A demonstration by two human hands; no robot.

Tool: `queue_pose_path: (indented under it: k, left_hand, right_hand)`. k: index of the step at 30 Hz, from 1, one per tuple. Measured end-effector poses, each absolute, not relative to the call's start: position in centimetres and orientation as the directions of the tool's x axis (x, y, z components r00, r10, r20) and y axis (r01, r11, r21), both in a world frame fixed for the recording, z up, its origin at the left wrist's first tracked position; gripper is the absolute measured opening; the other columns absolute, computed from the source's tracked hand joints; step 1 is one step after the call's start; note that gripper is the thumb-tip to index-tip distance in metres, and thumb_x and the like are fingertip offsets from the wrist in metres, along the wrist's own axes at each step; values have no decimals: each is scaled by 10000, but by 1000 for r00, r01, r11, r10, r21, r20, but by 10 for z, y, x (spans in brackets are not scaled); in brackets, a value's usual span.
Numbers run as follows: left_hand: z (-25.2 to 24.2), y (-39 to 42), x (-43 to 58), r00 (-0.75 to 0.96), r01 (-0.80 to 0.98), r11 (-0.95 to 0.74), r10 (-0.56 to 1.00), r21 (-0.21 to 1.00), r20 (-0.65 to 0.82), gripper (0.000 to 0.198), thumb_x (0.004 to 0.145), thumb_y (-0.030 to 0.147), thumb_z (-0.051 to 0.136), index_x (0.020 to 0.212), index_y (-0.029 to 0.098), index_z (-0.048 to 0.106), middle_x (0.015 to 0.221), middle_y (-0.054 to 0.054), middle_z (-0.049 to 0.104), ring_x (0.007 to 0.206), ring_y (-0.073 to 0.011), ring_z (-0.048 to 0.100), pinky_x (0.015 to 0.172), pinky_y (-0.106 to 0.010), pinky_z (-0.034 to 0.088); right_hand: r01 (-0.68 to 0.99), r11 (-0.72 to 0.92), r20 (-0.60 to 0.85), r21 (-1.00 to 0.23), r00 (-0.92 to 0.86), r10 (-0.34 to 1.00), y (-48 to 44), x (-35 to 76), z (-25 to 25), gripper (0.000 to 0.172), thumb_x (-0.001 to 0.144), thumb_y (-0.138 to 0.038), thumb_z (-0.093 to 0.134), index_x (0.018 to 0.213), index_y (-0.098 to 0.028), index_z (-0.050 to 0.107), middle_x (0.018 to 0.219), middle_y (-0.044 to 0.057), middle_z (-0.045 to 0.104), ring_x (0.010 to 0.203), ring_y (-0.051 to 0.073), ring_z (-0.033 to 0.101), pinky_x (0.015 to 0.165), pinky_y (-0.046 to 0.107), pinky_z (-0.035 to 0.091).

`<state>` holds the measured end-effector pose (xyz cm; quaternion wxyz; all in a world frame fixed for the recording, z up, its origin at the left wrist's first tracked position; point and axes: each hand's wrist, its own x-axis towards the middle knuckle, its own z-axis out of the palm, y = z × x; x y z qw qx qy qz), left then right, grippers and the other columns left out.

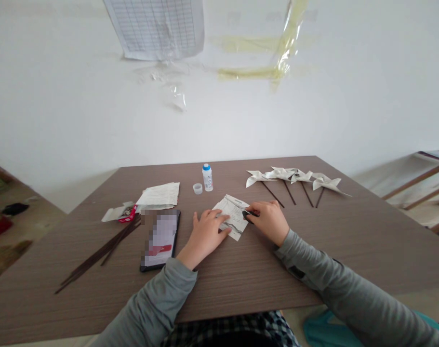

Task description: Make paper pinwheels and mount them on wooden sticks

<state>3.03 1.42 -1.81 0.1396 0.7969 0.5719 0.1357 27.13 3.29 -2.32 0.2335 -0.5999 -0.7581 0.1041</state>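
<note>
A square piece of printed paper (229,208) lies on the table in front of me, with dark slits or creases running across it. My left hand (208,232) rests on its left side, fingers spread flat and pressing it down. At the paper's right edge, my right hand (268,219) is closed around a small dark-handled tool (246,215). Its thin metal part seems to lie over the paper; whether it is scissors or a knife I cannot tell. Beyond the right hand are several paper pinwheels (282,173) on dark sticks.
Left of my left hand lies a phone (161,241) with its screen lit. Behind it are folded paper sheets (159,195), a small red box (128,212) and dark sticks (96,255). A white bottle with a blue cap (207,178) stands beside a clear cup (197,188), near the wall.
</note>
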Motion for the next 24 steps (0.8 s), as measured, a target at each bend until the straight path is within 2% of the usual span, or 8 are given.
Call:
queue_pose_path:
  k: [6, 11, 15, 21, 24]
  left_hand:
    - [-17, 13, 37, 298, 833, -321, 947, 451, 124, 326, 943, 218, 926, 1257, 305, 919, 1528, -158, 824, 1529, -498, 676, 1366, -887, 339]
    - [-13, 12, 40, 317, 826, -325, 943, 460, 96, 310, 955, 186, 895, 1255, 263, 913, 1516, -181, 824, 1515, -494, 678, 1369, -878, 325]
    - [-12, 11, 40, 330, 836, -329, 941, 440, 76, 278, 991, 221, 855, 1256, 288, 905, 1521, -163, 823, 1507, -466, 673, 1394, -852, 287]
    - [-10, 11, 39, 330, 841, -328, 941, 431, 72, 226, 1008, 221, 861, 1225, 268, 904, 1518, -153, 828, 1517, -448, 681, 1397, -878, 260]
    - [-7, 10, 40, 335, 868, -315, 942, 384, 17, 228, 1056, 264, 837, 1278, 263, 888, 1576, -143, 800, 1571, -426, 650, 1407, -879, 248]
  right_hand:
    - [911, 266, 126, -315, -238, 963, 28, 258, -19, 178, 1045, -196, 781, 1090, -230, 950, 1155, 144, 897, 1138, 328, 787, 1051, 468, 400]
    - [928, 265, 78, -262, -254, 964, 26, 255, -13, 229, 1080, -198, 743, 1124, -241, 964, 1210, 157, 894, 1187, 335, 778, 1062, 480, 410]
    - [926, 282, 67, -249, -274, 959, 25, 256, -9, 253, 1081, -200, 737, 1163, -254, 970, 1212, 162, 890, 1182, 340, 778, 1082, 496, 421]
    - [912, 310, 63, -268, -304, 950, 25, 258, -10, 249, 1092, -280, 759, 1234, -268, 964, 1219, 151, 882, 1156, 317, 788, 1207, 532, 388]
    - [895, 331, 77, -300, -324, 943, 28, 261, -16, 288, 1090, -232, 717, 1259, -261, 948, 1188, 127, 878, 1109, 288, 794, 1222, 522, 407]
